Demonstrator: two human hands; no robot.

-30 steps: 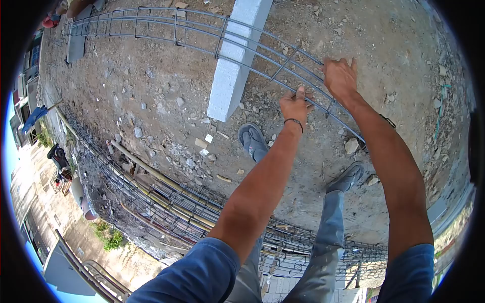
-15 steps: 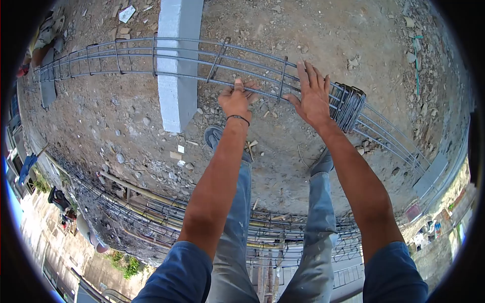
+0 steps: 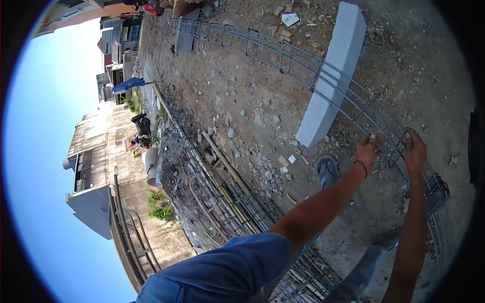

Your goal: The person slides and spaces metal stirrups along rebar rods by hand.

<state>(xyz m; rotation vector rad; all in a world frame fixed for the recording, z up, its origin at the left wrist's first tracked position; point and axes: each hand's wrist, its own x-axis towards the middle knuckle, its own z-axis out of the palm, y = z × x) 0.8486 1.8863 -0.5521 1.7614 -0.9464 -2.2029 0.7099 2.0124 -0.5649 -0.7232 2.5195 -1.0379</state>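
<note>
A long rebar cage (image 3: 273, 48) of lengthwise bars and square stirrups runs from the upper left down to the right. My left hand (image 3: 367, 150), with a dark band at the wrist, has its fingers closed around the cage's near lower bar. Close beside it, my right hand (image 3: 415, 155) curls over the cage at a stirrup, fingertips partly hidden. Just beyond the right hand, several stirrups sit bunched together (image 3: 437, 194) on the bars. A pale concrete block (image 3: 331, 76) lies under the cage, left of my hands.
Stony dirt ground surrounds my feet, with a white tile piece (image 3: 290, 19) at the top. More rebar and bamboo poles (image 3: 222, 187) lie behind me. At the far end the cage meets a grey block (image 3: 186, 35), with a person partly visible nearby. Buildings (image 3: 121, 151) stand at left.
My view has swung left, so the cage and hands appear further right. My right hand, flat with fingers spread before, now curls round the cage. The left hand stays on the lower bar.
</note>
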